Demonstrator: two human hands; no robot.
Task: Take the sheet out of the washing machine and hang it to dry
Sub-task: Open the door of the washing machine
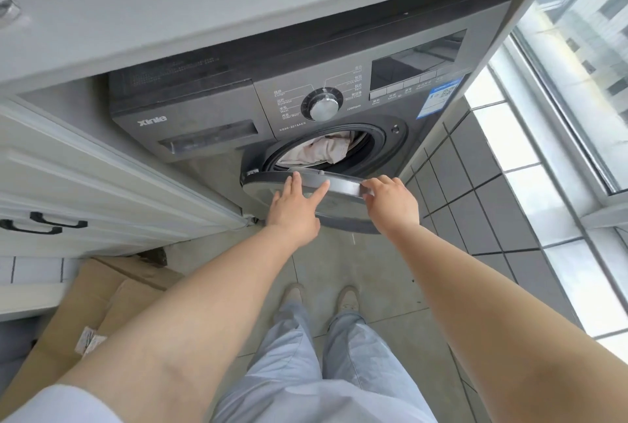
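Right hand [390, 200] gripping washing machine door [343, 185] rim, swinging it wide for access; left hand [295, 208] pressing flat, fingers straight, steadying. Sheet [316, 151] lying bunched inside drum.

You stand in a home laundry nook. A washing machine [306, 100] sits under a surface [204, 8], beside white cabinets [85, 185]. There's a tiled floor [373, 286] and a window [577, 83].

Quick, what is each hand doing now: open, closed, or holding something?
Left hand: open, straight fingers resting on the door.
Right hand: fingers curled round the door's edge, gripping it.
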